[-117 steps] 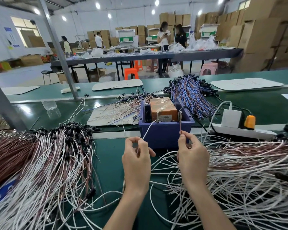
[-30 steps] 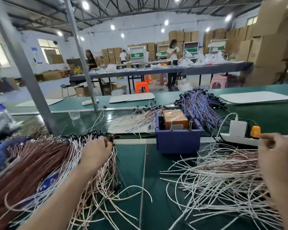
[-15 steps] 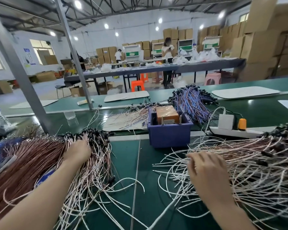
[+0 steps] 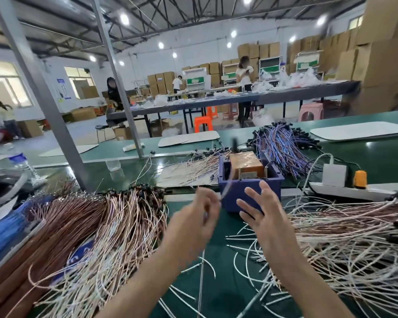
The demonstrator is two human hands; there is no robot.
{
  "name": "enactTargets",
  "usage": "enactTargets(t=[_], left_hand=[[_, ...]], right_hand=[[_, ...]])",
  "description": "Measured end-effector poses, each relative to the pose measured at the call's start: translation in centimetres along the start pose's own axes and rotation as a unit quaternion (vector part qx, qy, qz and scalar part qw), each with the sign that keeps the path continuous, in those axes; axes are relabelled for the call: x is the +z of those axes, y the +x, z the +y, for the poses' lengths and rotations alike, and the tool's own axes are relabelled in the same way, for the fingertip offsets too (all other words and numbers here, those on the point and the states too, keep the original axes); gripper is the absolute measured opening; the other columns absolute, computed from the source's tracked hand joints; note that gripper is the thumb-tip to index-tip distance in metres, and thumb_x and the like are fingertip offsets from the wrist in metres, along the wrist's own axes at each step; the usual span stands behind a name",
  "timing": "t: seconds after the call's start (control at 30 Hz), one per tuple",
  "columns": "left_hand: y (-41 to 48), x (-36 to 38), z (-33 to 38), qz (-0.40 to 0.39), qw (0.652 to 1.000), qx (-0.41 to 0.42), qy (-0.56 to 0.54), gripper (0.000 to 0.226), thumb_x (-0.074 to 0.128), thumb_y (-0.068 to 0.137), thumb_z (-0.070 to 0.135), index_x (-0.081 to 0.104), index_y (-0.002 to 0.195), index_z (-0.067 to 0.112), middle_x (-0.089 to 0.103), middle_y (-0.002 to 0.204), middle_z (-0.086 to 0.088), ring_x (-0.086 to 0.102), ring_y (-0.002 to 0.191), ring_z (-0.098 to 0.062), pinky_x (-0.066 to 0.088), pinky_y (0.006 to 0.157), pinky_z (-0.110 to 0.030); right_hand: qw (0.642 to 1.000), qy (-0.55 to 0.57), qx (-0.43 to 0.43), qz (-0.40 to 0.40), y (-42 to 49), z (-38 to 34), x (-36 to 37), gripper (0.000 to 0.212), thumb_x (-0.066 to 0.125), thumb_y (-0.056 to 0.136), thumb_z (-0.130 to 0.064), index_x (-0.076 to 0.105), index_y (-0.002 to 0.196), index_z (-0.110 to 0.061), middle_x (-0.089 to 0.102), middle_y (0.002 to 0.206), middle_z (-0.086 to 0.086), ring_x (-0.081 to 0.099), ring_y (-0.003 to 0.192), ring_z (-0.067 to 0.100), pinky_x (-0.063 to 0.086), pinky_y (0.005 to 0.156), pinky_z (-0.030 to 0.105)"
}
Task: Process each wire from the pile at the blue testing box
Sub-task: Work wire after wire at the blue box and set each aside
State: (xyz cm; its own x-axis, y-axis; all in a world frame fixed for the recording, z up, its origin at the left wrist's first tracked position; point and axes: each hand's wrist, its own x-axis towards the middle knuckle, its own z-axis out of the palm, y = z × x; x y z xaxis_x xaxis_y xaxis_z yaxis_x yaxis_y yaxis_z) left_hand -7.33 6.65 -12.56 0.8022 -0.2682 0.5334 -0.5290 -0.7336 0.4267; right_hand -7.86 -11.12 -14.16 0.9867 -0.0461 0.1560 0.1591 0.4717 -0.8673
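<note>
The left hand (image 4: 193,219) is raised over the green bench mat (image 4: 221,294), just in front of the blue testing box (image 4: 237,187). It is smeared by motion, so the grip is hard to read, but its fingers look curled together and seem to pinch a thin wire (image 4: 225,191). The wire runs up from the fingertips towards the box's near left corner, and a strand drops below the hand to the mat.

The right hand (image 4: 262,216) hovers beside it, palm down. Its fingers (image 4: 253,193) are straight and spread wide, holding nothing, and their tips overlap the box's front wall in the view.

An orange-brown block (image 4: 246,161) sits in the box, with two metal pins standing at its near edge.

The pile of white wires (image 4: 342,237) lies loose on the mat to the right of the box, with cut ends fanning out under the right forearm. To the left lies a pile of copper and pale pink wires (image 4: 90,226), with their black connectors lined up along the far end. A bundle of blue and purple wires (image 4: 283,145) lies behind the box.

To the right of the box is a white power strip (image 4: 354,191) carrying a white adapter (image 4: 333,175) and an orange plug (image 4: 360,179)
</note>
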Motion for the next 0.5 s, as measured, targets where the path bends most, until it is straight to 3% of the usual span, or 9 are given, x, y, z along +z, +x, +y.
enactTargets(t=[0.07,0.13,0.17,0.23,0.33,0.4,0.47,0.5], left_hand=[[-1.3,2.5,1.1,-0.097,0.991,0.055,0.079,0.008,0.046,0.105,0.032,0.038,0.105,0.035,0.060,0.075,0.008,0.057,0.058,-0.014,0.042,0.054,-0.028],[-1.9,3.7,1.3,-0.127,0.987,0.068,0.071,0.004,0.043,0.105,0.038,0.042,0.109,0.035,0.067,0.092,0.008,0.060,0.075,-0.013,0.047,0.065,-0.032],[-1.8,3.6,1.1,-0.134,0.987,0.061,0.064,0.008,0.041,0.106,0.042,0.044,0.109,0.036,0.068,0.098,0.009,0.060,0.081,-0.011,0.048,0.070,-0.033],[-1.1,2.8,0.0,-0.134,0.986,0.059,0.075,0.016,0.039,0.106,0.046,0.050,0.111,0.036,0.067,0.104,0.012,0.062,0.088,-0.007,0.050,0.077,-0.033],[0.8,1.2,-1.7,-0.076,0.972,0.130,0.180,0.021,0.048,0.104,0.045,0.065,0.110,0.034,0.069,0.098,0.011,0.068,0.085,-0.012,0.054,0.074,-0.030],[2.1,0.6,-1.5,-0.027,0.952,0.190,0.237,0.009,0.065,0.096,0.039,0.070,0.099,0.032,0.066,0.084,0.011,0.066,0.075,-0.014,0.050,0.070,-0.028],[3.4,0.3,-0.6,-0.029,0.932,0.211,0.295,0.010,0.073,0.088,0.033,0.069,0.097,0.033,0.064,0.084,0.012,0.064,0.080,-0.014,0.047,0.080,-0.032],[4.1,0.3,-0.4,-0.019,0.919,0.222,0.324,0.012,0.074,0.087,0.032,0.069,0.098,0.033,0.064,0.087,0.011,0.063,0.086,-0.015,0.044,0.087,-0.034]], right_hand=[[0.991,0.132,0.017,0.027,0.6,-0.8,0.4,0.034,0.057,0.095,-0.045,0.063,0.121,-0.024,0.074,0.099,-0.003,0.073,0.087,0.015,0.054,0.085,0.035],[0.987,0.154,0.008,0.049,0.7,-1.3,-0.3,0.026,0.053,0.100,-0.038,0.067,0.110,-0.018,0.051,0.063,-0.004,0.047,0.050,0.010,0.045,0.056,0.024],[0.989,0.135,-0.002,0.060,0.7,-1.4,-1.0,0.028,0.051,0.102,-0.038,0.067,0.107,-0.017,0.037,0.058,-0.004,0.032,0.044,0.009,0.034,0.044,0.022],[0.995,0.062,-0.029,0.074,0.8,-1.4,-2.3,0.033,0.048,0.102,-0.040,0.070,0.093,-0.018,0.028,0.058,-0.002,0.020,0.041,0.010,0.020,0.035,0.022],[0.983,-0.152,-0.099,0.037,0.8,-1.1,-3.1,0.043,0.046,0.097,-0.063,0.073,0.086,-0.031,0.040,0.056,-0.003,0.028,0.041,0.011,0.026,0.037,0.019],[0.933,-0.326,-0.153,-0.019,0.9,-0.2,-2.9,0.041,0.051,0.086,-0.077,0.072,0.096,-0.043,0.064,0.069,-0.010,0.045,0.046,0.008,0.037,0.046,0.012],[0.877,-0.444,-0.177,-0.044,1.2,1.0,-2.3,0.037,0.056,0.081,-0.075,0.066,0.108,-0.052,0.070,0.087,-0.023,0.062,0.065,-0.003,0.044,0.060,0.009],[0.869,-0.461,-0.174,-0.047,1.4,1.5,-1.9,0.036,0.055,0.081,-0.071,0.063,0.112,-0.054,0.070,0.087,-0.026,0.065,0.072,-0.003,0.046,0.062,0.011]])
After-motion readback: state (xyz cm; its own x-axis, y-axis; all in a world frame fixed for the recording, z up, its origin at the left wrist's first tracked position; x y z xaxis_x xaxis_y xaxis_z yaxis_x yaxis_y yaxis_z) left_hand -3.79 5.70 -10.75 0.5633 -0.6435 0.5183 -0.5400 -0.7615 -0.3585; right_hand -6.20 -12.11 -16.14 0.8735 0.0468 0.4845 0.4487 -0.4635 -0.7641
